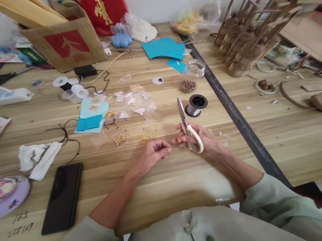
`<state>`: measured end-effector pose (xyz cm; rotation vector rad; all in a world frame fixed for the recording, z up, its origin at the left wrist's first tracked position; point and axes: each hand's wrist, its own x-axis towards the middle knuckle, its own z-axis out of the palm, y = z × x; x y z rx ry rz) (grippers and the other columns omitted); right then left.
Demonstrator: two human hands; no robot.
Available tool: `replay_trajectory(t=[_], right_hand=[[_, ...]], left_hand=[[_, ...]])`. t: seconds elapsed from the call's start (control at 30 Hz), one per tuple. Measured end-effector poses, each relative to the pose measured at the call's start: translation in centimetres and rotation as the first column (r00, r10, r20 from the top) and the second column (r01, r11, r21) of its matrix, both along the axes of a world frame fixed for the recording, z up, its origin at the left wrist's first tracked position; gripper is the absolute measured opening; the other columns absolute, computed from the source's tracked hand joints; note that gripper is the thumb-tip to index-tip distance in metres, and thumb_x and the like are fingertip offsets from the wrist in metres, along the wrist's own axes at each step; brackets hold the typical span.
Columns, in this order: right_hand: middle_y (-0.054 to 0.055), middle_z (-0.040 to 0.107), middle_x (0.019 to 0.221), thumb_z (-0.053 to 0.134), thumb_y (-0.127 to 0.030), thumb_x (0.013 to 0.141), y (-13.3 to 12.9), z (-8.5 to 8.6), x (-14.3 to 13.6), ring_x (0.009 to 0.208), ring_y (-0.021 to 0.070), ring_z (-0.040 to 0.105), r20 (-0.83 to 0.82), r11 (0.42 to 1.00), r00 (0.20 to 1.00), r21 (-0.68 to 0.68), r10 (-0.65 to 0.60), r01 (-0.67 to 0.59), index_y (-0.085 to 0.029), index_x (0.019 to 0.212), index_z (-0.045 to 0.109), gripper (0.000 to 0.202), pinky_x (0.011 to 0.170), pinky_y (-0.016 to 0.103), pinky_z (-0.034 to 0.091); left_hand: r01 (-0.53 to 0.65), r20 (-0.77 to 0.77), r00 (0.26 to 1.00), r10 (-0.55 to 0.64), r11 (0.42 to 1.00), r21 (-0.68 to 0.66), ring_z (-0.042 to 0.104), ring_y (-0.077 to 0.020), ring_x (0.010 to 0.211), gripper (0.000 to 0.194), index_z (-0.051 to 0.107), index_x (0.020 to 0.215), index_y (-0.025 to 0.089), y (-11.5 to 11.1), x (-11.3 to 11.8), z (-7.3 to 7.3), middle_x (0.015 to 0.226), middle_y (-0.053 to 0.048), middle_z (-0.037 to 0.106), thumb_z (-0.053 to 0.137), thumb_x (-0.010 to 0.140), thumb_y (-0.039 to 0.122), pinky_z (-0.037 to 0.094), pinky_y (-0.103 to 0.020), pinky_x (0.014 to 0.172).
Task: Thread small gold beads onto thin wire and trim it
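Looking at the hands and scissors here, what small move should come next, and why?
Probably ease the right hand toward the left hand: their fingertips nearly meet, the left's look pinched, and the scissors in the right point away, so cutting seems less immediate. Anything pinched is too small to identify.

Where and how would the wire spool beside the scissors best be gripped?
Probably by the rim of its upper black flange, coming from above and the right: the wire spool seems to stand on end, that rim juts outward, and the scissor blades are close on its left.
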<state>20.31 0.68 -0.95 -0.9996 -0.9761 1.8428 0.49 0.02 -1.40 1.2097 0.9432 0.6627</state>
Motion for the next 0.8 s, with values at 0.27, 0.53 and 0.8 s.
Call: replay_trajectory(t=[0.27, 0.53, 0.8], right_hand=[[-0.002, 0.065, 0.070, 0.079, -0.024, 0.062, -0.1, -0.2, -0.3, 0.070, 0.0160, 0.068, 0.011, 1.000, 1.000, -0.005, 0.023, -0.023, -0.020, 0.102, 0.057, 0.045, 0.058, 0.022, 0.053], [0.004, 0.070, 0.091, 0.080, -0.021, 0.062, -0.5, -0.2, -0.4, 0.077, 0.0159, 0.068, 0.052, 0.992, 0.991, 0.014, 0.124, -0.125, -0.021, 0.107, 0.054, 0.052, 0.066, 0.026, 0.053], [0.002, 0.068, 0.081, 0.079, -0.026, 0.063, -0.4, -0.4, -0.3, 0.070, 0.0147, 0.065, 0.145, 0.991, 0.983, 0.044, 0.116, -0.124, -0.019, 0.107, 0.055, 0.051, 0.063, 0.026, 0.052]], left_hand=[[-0.015, 0.009, 1.000, 0.015, 0.999, -0.036, 0.048, -0.0068, 0.051, 0.020, 0.060, 0.071, 0.012, -0.1, -0.1, -0.1, 0.063, 0.000, 0.060, 0.067, 0.072, 0.031, 0.037, -0.020, 0.051], [-0.057, 0.200, 0.976, 0.084, 0.989, -0.138, 0.052, -0.0075, 0.052, 0.021, 0.066, 0.079, 0.010, 0.1, -0.1, -1.3, 0.072, -0.006, 0.069, 0.071, 0.071, 0.029, 0.042, -0.022, 0.053], [-0.096, 0.163, 0.981, 0.109, 0.992, -0.082, 0.056, -0.0093, 0.056, 0.022, 0.068, 0.084, 0.011, 0.2, -0.3, -1.2, 0.075, -0.007, 0.071, 0.071, 0.071, 0.028, 0.046, -0.024, 0.057]])
